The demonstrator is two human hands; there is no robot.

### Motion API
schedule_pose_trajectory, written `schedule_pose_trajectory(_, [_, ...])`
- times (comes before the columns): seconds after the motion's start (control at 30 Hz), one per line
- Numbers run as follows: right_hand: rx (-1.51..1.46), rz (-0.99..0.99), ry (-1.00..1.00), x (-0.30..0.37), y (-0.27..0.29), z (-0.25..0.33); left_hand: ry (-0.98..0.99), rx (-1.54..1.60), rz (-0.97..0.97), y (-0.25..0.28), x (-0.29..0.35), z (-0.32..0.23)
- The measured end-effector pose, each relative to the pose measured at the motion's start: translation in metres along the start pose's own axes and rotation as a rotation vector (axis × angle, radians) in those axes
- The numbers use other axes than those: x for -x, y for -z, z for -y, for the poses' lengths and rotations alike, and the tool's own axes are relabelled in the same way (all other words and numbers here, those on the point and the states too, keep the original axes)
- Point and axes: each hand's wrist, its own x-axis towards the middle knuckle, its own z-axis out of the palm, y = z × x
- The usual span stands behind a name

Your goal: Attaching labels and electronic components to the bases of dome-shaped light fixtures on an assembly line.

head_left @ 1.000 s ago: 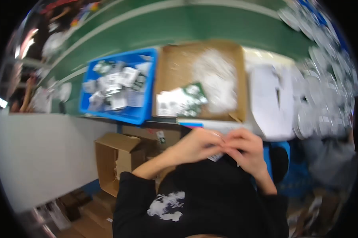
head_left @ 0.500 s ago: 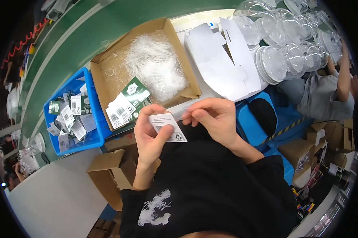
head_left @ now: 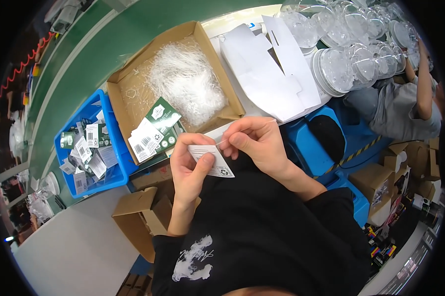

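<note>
My left hand (head_left: 188, 163) is closed on a white printed card (head_left: 219, 168), its thumb lying across the face. At the card's upper corner, my right hand (head_left: 252, 144) pinches a thin clear plastic strand (head_left: 222, 141), which is hard to make out. Just beyond the hands stands a shallow cardboard box (head_left: 127, 112) holding a heap of clear plastic strands (head_left: 193, 81). Several green cards (head_left: 162, 115) and white-backed cards (head_left: 145, 140) lie over the box's near left corner.
A blue bin (head_left: 120, 143) with more cards stands left of the box. White cut sheets (head_left: 262, 69) lie to its right. Clear plastic domes (head_left: 333, 69) are stacked at far right, near another person (head_left: 405, 108). A blue stool (head_left: 306, 148) and open cartons (head_left: 138, 209) stand below the table.
My right fingers have shifted slightly left, closer to the card's upper corner, and the strand shows there now. The left hand keeps its hold on the card. The whole view has tilted slightly.
</note>
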Motion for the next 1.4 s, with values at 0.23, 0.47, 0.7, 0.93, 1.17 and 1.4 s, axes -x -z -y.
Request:
schedule_pose_trajectory(0.23, [-0.004, -0.011, 0.003, 0.001, 0.0, -0.002, 0.003, -0.017, -0.003, 0.001, 0.0, 0.002])
schedule_pose_trajectory(0.47, [-0.036, -0.093, 0.007, -0.002, 0.004, -0.005, -0.005, 0.055, 0.031, -0.001, -0.001, 0.001])
schedule_pose_trajectory(0.7, [-0.038, -0.005, -0.044, 0.001, 0.0, -0.006, -0.014, 0.005, 0.016, 0.0, -0.001, 0.005])
schedule_pose_trajectory(0.93, [-0.065, 0.055, 0.039, 0.0, 0.001, -0.011, -0.024, -0.063, 0.005, -0.002, -0.004, 0.006])
schedule_pose_trajectory(1.17, [-0.02, 0.058, 0.077, 0.002, -0.001, -0.01, 0.027, -0.01, 0.041, -0.003, -0.005, 0.006])
schedule_pose_trajectory(1.4, [0.13, 0.079, 0.153, 0.002, 0.002, -0.013, 0.024, 0.007, 0.041, 0.003, -0.004, 0.013])
